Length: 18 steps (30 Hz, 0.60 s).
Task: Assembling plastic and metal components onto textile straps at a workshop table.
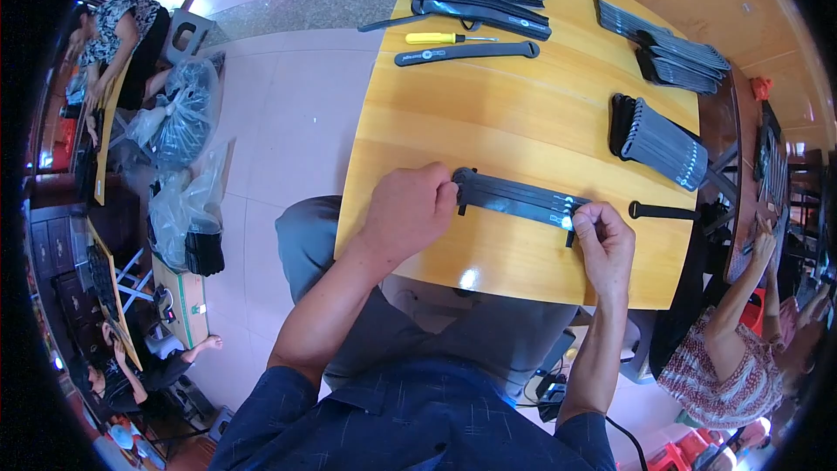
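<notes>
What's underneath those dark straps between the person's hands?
Yellow tabletop shows around the dark straps, between the left hand and right hand. What lies directly beneath the straps is covered, so I can't tell if anything else is there.

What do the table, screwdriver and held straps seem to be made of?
Table: probably varnished wood, with grainlike streaks and glossy reflections.
Screwdriver: yellow handle likely smooth plastic, shaft silvery like metal.
Straps: dark grey with a slight sheen, perhaps coated fabric or rubber.

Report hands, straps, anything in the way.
Left hand gripping straps, left end. Right hand pinching right end. Loose strap to the right, not between hands.
</notes>
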Available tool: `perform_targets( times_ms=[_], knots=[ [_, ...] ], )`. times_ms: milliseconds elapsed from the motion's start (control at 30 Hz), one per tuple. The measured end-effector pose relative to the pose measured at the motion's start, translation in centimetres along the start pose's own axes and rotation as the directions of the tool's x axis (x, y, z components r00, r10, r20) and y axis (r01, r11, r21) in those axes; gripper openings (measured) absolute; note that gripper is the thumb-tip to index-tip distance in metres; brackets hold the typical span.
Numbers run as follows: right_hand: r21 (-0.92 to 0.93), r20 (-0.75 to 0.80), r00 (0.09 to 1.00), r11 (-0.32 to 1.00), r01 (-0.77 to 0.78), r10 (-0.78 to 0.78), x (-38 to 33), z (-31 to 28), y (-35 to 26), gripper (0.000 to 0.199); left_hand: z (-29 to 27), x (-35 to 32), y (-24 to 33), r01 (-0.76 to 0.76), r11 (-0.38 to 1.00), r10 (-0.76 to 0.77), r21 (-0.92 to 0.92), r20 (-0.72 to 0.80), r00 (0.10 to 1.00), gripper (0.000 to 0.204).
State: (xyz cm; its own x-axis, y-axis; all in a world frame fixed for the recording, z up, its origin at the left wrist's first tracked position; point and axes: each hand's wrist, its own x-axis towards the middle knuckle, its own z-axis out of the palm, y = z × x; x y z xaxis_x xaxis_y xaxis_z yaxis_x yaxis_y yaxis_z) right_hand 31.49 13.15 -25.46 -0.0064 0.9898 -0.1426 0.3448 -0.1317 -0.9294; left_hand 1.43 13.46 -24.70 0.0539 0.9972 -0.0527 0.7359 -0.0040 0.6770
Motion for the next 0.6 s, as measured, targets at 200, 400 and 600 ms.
perform_targets(
  times_ms=[200, 400, 600],
  knots=[
    [-0.034, 0.005, 1.000, 0.999, -0.008, 0.008, -0.05, -0.04, -0.14, 0.009, 0.07, 0.08, 0.14, 0.001, 1.000, -0.001, 0.028, 0.002, 1.000, 0.016],
    [-0.018, 0.015, 1.000, 1.000, -0.026, 0.026, -0.04, -0.08, -0.07, 0.009, 0.08, 0.05, 0.07, -0.020, 0.999, 0.020, 0.047, -0.007, 1.000, 0.016],
    [-0.038, 0.012, 1.000, 0.999, -0.025, 0.026, 0.05, -0.16, 0.08, 0.008, 0.06, 0.09, 0.20, -0.013, 0.999, 0.013, 0.052, -0.004, 1.000, 0.016]
  ],
)
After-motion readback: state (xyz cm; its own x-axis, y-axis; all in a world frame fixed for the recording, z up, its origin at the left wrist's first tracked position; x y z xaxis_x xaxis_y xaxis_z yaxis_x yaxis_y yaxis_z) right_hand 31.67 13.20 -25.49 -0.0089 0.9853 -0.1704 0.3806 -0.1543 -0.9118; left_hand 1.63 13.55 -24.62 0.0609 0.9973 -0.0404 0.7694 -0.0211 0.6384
